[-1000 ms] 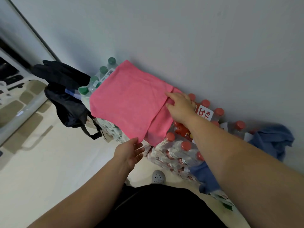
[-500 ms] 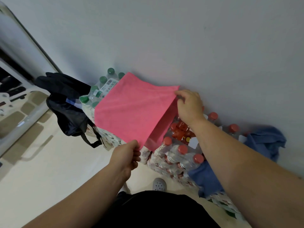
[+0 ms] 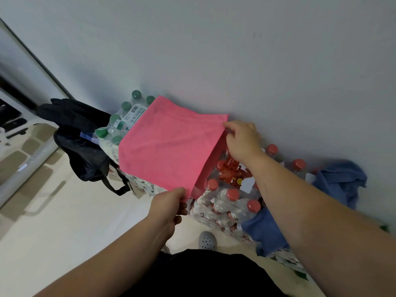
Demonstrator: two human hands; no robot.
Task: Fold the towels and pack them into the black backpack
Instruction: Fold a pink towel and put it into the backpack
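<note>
Two hands hold one pink towel (image 3: 169, 146) spread nearly flat over packs of bottled water that stand against a pale wall (image 3: 235, 61).

- **Left grip** (image 3: 169, 203): clamped on the pink towel's near corner, with the thumb on top and the fingers curled underneath.
- **Right grip** (image 3: 242, 142): clamped on the pink towel's far right corner, close to the wall, with the fingers curled round the edge.
- **Fold:** between the two grips, a second, darker layer shows below the pink towel's right edge, so the cloth lies doubled.
- **Green-capped bottle pack** (image 3: 120, 125): juts out from under the pink towel's far left side.
- **Red-capped bottle pack** (image 3: 231, 202): lies under and to the right of the pink towel.
- **Black backpack** (image 3: 81, 142): slumps to the left of the pink towel, against the green-capped bottle pack, with one strap hanging toward the floor (image 3: 53, 221).
- **Crumpled blue towel** (image 3: 340, 181): lies well to the right of the pink towel, by the wall.
- **Blue cloth** (image 3: 265, 232): drapes over the red-capped bottle pack, to the right of the pink towel and nearer the person. Whether it is one piece with the crumpled blue towel cannot be told.
- **Grey shoe** (image 3: 206, 241): rests on the floor just below the pink towel's near corner.
</note>
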